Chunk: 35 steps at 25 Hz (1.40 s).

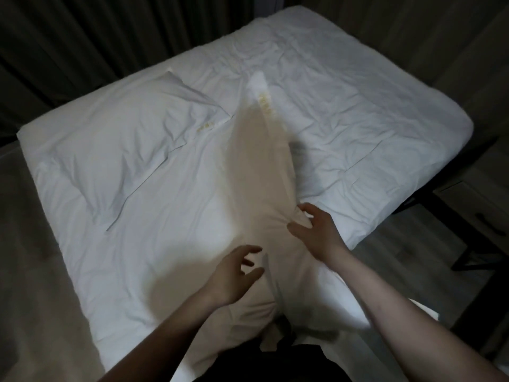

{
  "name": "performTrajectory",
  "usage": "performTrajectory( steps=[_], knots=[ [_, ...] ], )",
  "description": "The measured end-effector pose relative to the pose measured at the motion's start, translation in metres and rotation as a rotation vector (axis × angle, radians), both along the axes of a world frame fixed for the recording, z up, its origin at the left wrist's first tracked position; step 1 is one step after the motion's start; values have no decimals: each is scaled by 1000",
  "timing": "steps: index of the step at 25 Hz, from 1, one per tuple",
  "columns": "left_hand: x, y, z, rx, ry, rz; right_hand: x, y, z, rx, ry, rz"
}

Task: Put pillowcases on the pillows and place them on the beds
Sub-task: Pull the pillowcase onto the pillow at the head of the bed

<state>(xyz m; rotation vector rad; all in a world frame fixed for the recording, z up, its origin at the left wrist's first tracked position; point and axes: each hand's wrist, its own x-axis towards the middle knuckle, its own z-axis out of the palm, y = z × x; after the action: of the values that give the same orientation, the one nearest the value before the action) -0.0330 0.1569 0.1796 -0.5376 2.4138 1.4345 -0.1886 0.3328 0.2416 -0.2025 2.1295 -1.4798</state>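
While the right hand pinches a blurred pillow mid-bed, the left hand hovers loose-fingered; dark curtains behind.

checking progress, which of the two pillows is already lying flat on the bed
The left pillow, lying flat by the bed's left edge, untouched. The other pillow stands on edge mid-bed, its near end at the hands.

Head view, looking steeply down, close over bed
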Motion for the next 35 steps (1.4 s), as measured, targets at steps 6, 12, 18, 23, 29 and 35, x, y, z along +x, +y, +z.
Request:
performTrajectory(
  steps=[6, 12, 18, 23, 29, 35],
  knots=[
    [-80, -28, 63, -157, 417, -83, 42, 50, 18, -54, -54, 13],
    [-137, -19, 79, -439, 284, -561, 71, 86, 19, -106, -78, -25],
    [-166, -2, 87, -482, 304, -659, 61, 120, 42, -141, -24, -97],
    [-186, 33, 95, -553, 405, -541, 30, 180, 57, -109, 13, -147],
    [-233, 125, 112, -478, 439, -398, -26, 280, 71, 41, 92, -205],
    [-298, 219, 135, -493, 494, -288, -96, 379, 86, 98, 147, -241]
  ],
)
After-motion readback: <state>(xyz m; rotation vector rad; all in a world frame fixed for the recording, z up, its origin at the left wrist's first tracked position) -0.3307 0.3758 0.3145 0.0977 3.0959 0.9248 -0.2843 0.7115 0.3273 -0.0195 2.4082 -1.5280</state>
